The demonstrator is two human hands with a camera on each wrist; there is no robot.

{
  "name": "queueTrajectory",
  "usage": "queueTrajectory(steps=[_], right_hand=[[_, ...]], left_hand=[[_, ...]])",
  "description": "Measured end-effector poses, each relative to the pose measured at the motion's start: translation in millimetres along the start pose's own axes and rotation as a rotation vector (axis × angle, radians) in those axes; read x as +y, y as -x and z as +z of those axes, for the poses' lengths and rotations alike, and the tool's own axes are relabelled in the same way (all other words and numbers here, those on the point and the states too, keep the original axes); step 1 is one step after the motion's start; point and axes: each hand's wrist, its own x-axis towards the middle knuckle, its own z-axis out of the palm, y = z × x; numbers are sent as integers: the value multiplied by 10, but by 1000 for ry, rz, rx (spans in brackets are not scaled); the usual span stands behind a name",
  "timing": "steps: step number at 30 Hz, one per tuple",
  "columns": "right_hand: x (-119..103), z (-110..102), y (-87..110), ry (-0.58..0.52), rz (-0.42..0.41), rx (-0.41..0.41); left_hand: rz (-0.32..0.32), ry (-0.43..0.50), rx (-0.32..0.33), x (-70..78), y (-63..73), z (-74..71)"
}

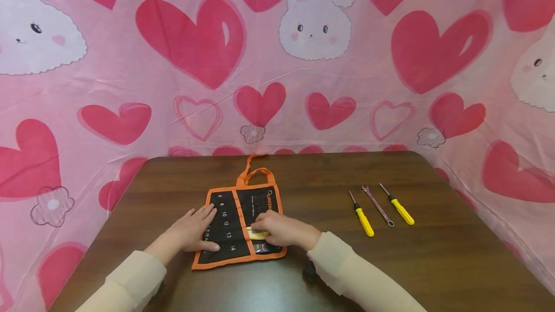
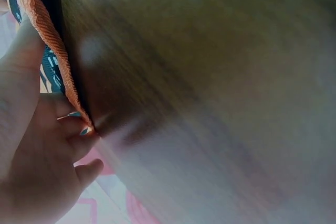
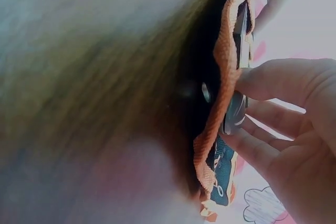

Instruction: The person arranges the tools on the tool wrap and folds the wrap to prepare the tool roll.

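A black tool pouch [image 1: 225, 215] with orange trim and white size numbers lies unrolled on the table. My left hand [image 1: 195, 230] rests on its left part, fingers fairly straight; the left wrist view shows that hand [image 2: 52, 145] at the pouch's orange edge [image 2: 58, 45]. Over the right part, my right hand [image 1: 282, 227] holds a yellow tool [image 1: 257, 235] in a pocket; its exact kind is partly hidden by the fingers. In the right wrist view, thumb and fingers pinch a dark, shiny part [image 3: 236, 113] beside the orange trim [image 3: 227, 61]. A small dark, shiny piece [image 1: 261, 248] sits in the pocket below.
Right of the pouch lie two yellow-handled screwdrivers [image 1: 364, 222] with a metal combination wrench [image 1: 378, 207] between them. Orange straps [image 1: 247, 172] extend from the pouch's far edge. A pink heart-print cloth [image 1: 260, 71] hangs behind the brown table [image 1: 321, 172].
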Motion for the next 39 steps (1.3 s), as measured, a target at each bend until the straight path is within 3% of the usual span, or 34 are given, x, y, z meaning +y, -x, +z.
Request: queueTrajectory(steps=[15,21,29,39], right_hand=[[45,14,28,-120,72,-2],[61,-9,50,-143,56,20],[91,-153,100,-145,-2,83],[96,-369,227,-203,78,157]], left_hand=[[20,54,29,-28,13,33],[21,61,33,-30,26,35],[19,60,40,-44,30,46],[27,64,40,-40,38,35]])
